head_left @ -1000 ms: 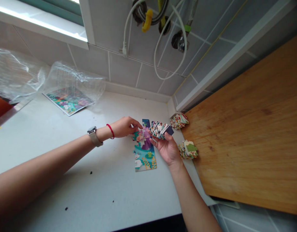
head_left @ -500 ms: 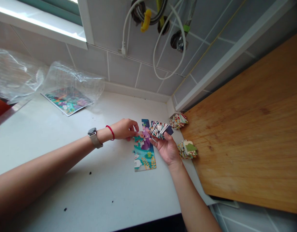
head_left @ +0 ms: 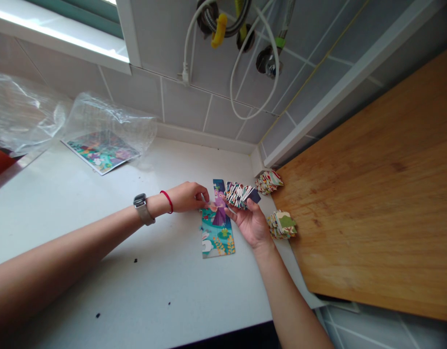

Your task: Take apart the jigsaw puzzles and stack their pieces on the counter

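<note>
A partly joined jigsaw puzzle [head_left: 218, 235] lies flat on the white countertop, showing a purple figure, a white rabbit and orange plants. At its upper left edge is my left hand [head_left: 190, 198], with thumb and fingers pinched on a small puzzle piece [head_left: 210, 207] that touches the joined part. The fingertips partly cover this piece. My right hand [head_left: 250, 225], palm up, grips a thick stack of puzzle pieces [head_left: 240, 195] just right of the puzzle's top. The stack is tilted and fanned, its white edges showing.
Two more stacks of pieces, an upper stack [head_left: 269, 182] and a lower stack [head_left: 282, 224], stand beside the wooden board [head_left: 372, 194] on the right. A printed picture sheet [head_left: 100, 154] lies partly under a clear plastic bag [head_left: 114, 116] at back left. Cables and a valve hang behind.
My left hand has shifted slightly down along the puzzle's left edge, its fingers drawn closer together. The right hand and its stack have hardly moved.
</note>
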Available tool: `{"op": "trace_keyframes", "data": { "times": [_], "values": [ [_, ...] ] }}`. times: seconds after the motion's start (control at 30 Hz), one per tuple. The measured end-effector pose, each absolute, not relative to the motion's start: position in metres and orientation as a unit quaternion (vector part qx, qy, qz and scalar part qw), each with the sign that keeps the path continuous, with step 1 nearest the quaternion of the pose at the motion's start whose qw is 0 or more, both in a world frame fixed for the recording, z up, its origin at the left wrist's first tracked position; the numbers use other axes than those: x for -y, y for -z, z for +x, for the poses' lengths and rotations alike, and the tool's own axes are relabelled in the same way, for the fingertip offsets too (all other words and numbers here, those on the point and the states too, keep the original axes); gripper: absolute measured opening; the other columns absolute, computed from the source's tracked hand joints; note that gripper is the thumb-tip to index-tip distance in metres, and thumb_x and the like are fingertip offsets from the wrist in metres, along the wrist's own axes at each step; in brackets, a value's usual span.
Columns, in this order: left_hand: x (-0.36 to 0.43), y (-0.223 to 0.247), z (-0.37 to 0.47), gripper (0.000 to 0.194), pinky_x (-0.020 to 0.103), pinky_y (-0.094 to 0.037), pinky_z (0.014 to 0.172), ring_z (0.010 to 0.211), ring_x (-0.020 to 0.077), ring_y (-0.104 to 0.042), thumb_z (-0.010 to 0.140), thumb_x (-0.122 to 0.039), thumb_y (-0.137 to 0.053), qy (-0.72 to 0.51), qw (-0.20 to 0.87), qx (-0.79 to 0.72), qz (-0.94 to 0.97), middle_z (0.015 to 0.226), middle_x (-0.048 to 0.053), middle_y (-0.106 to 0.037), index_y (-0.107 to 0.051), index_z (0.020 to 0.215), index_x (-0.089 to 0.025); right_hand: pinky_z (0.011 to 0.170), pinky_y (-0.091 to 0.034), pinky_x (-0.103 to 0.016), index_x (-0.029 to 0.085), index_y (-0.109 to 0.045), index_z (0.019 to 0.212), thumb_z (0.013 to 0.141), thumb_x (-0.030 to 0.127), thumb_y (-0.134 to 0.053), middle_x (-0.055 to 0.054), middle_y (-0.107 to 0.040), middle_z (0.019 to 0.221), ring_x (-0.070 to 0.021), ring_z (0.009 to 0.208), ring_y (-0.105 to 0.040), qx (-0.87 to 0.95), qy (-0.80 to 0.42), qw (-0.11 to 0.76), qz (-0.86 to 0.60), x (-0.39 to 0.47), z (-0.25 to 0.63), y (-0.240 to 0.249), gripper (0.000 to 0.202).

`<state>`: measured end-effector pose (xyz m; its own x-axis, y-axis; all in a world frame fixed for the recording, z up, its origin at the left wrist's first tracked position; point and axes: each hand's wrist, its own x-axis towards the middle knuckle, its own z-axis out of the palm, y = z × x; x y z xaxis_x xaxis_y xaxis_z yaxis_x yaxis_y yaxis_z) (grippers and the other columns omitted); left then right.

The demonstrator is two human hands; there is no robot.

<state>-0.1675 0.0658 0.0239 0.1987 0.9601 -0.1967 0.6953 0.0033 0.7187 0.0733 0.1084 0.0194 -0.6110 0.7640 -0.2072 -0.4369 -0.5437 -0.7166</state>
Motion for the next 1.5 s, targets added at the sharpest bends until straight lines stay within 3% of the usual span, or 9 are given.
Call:
{"op": "trace_keyframes", "data": {
  "times": [0.13,0.37,0.7,0.8,0.97,1.07,1.3,1.4,1.5],
  "values": [
    [-0.062,-0.025,-0.162,0.039,0.024,-0.04,0.061,0.063,0.0161,-0.062,0.082,-0.053,-0.064,-0.152,0.311,-0.628,0.697,0.075,0.005,-0.073,-0.076,0.096,-0.019,0.089,-0.063,-0.043,0.026,-0.063,0.121,0.079,0.032,-0.077,-0.006,-0.075,0.121,-0.0306,0.12,-0.068,0.316,-0.837,0.36,-0.263,-0.108,0.073,-0.021,0.044],
    [-0.06,-0.025,-0.16,0.033,0.025,-0.039,0.061,0.064,0.0162,-0.062,0.078,-0.038,-0.068,-0.121,0.313,-0.626,0.704,0.077,0.004,-0.073,-0.071,0.104,-0.02,0.086,-0.064,-0.039,0.026,-0.063,0.123,0.081,0.031,-0.076,-0.007,-0.075,0.123,-0.0294,0.118,-0.07,0.315,-0.84,0.361,-0.255,-0.108,0.073,-0.02,0.045],
    [-0.059,-0.025,-0.159,0.029,0.026,-0.039,0.06,0.067,0.0169,-0.063,0.079,-0.039,-0.07,-0.115,0.311,-0.642,0.691,0.082,0.005,-0.074,-0.072,0.101,-0.02,0.084,-0.064,-0.037,0.024,-0.065,0.117,0.079,0.031,-0.078,-0.006,-0.076,0.12,-0.03,0.116,-0.07,0.306,-0.843,0.362,-0.252,-0.108,0.073,-0.02,0.041],
    [-0.062,-0.03,-0.161,0.028,0.027,-0.041,0.062,0.065,0.0161,-0.062,0.083,-0.041,-0.065,-0.168,0.308,-0.643,0.68,0.081,0.006,-0.073,-0.073,0.097,-0.019,0.085,-0.063,-0.038,0.024,-0.065,0.119,0.08,0.031,-0.078,-0.007,-0.075,0.122,-0.03,0.115,-0.071,0.312,-0.842,0.36,-0.254,-0.109,0.073,-0.019,0.042],
    [-0.067,-0.042,-0.161,0.052,0.026,-0.049,0.061,0.077,0.0186,-0.07,0.087,-0.051,-0.063,-0.323,0.522,-0.586,0.53,0.1,0.009,-0.075,-0.066,0.126,-0.017,0.091,-0.061,-0.042,0.024,-0.062,0.125,0.082,0.034,-0.076,-0.009,-0.074,0.123,-0.0302,0.115,-0.071,0.33,-0.847,0.336,-0.247,-0.107,0.074,-0.019,0.047],
    [-0.066,-0.044,-0.157,0.055,0.028,-0.053,0.068,0.093,0.021,-0.07,0.083,-0.052,-0.069,-0.349,0.61,-0.534,0.47,0.11,0.01,-0.075,-0.066,0.126,-0.018,0.095,-0.059,-0.044,0.022,-0.059,0.13,0.084,0.034,-0.074,-0.012,-0.074,0.124,-0.0304,0.115,-0.07,0.343,-0.853,0.31,-0.244,-0.104,0.074,-0.018,0.05],
    [-0.066,-0.038,-0.148,0.033,0.025,-0.05,0.068,0.075,0.0159,-0.071,0.079,-0.037,-0.076,-0.388,0.647,-0.529,0.388,0.083,0.007,-0.077,-0.074,0.102,-0.013,0.09,-0.062,-0.043,0.022,-0.056,0.133,0.083,0.032,-0.075,-0.011,-0.072,0.127,-0.0295,0.11,-0.073,0.35,-0.86,0.285,-0.24,-0.102,0.074,-0.015,0.054],
    [-0.066,-0.04,-0.148,0.026,0.025,-0.05,0.064,0.071,0.0152,-0.071,0.077,-0.032,-0.078,-0.413,0.632,-0.547,0.362,0.083,0.006,-0.077,-0.074,0.095,-0.014,0.09,-0.062,-0.043,0.023,-0.054,0.135,0.084,0.032,-0.074,-0.011,-0.072,0.128,-0.0293,0.111,-0.072,0.358,-0.857,0.286,-0.236,-0.101,0.074,-0.017,0.056],
    [-0.066,-0.041,-0.148,0.028,0.025,-0.051,0.064,0.072,0.0151,-0.071,0.077,-0.037,-0.077,-0.413,0.626,-0.547,0.372,0.088,0.006,-0.077,-0.075,0.096,-0.015,0.089,-0.062,-0.042,0.025,-0.052,0.138,0.083,0.032,-0.075,-0.01,-0.073,0.125,-0.0289,0.109,-0.073,0.368,-0.854,0.285,-0.233,-0.1,0.074,-0.021,0.06]
  ]
}}
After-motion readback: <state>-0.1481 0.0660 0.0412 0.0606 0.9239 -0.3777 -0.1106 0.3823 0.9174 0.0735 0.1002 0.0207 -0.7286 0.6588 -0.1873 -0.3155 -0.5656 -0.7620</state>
